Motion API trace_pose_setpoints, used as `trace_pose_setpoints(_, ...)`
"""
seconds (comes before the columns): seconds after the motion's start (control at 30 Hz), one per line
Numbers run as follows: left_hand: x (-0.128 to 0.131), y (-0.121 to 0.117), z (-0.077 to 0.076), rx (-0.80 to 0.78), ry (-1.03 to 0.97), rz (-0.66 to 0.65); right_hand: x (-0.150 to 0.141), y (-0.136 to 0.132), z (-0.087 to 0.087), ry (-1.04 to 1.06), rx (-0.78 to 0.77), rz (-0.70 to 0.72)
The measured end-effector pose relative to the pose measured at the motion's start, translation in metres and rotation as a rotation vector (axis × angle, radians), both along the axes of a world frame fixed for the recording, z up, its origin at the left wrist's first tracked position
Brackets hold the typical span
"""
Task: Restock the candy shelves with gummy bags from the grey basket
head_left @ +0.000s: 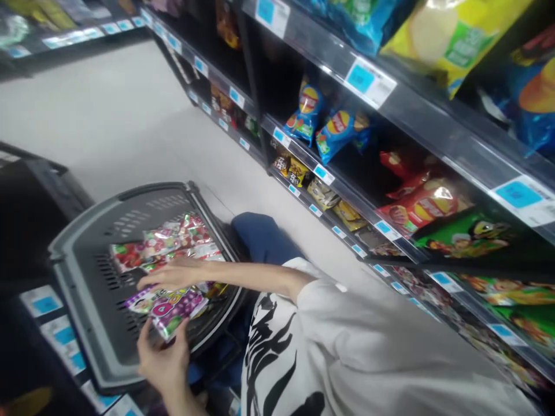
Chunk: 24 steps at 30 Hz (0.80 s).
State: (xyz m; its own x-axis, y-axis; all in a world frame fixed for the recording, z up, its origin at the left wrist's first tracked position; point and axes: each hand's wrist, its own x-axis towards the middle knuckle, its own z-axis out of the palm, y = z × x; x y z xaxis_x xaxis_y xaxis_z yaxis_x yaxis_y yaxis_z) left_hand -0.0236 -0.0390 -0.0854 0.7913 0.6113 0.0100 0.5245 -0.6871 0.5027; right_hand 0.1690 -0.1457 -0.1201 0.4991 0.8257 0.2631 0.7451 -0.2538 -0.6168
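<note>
A purple-and-white candy bag with a grape picture (180, 306) lies tilted between my two hands, over a grey shopping basket (82, 323). My left hand (162, 358) comes up from below, with thumb and finger on either side of the bag's near corner. Across its upper edge rests my right hand (177, 274), fingers curled onto the bag and fingertips partly hidden. Inside the basket, just beyond my right hand, are several red-and-white fruit candy bags (162, 240). Part of a dark and yellow package (217, 289) shows beneath my right forearm.
Shelves with price tags (370, 81) run down the right, stocked with blue chip bags (338, 133), red chip bags (433, 202) and green packs (468, 237). A pale floor (108, 115) lies beyond the basket. My blue-clad knee (260, 231) touches the basket's side area.
</note>
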Motion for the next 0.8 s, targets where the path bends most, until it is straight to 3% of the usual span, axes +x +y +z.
trace_pose_setpoints(0.2,-0.003,-0.010,0.007,-0.018,0.008,0.005,-0.006,-0.010,0.009,0.022,0.025,0.006)
trace_pose_setpoints(0.47,-0.006,-0.014,0.014,-0.036,0.017,0.031,-0.001,0.005,-0.010,0.124,0.059,-0.009)
trace_pose_setpoints(0.8,-0.005,-0.013,0.011,-0.042,0.046,0.049,-0.004,0.004,-0.004,0.224,0.130,-0.037)
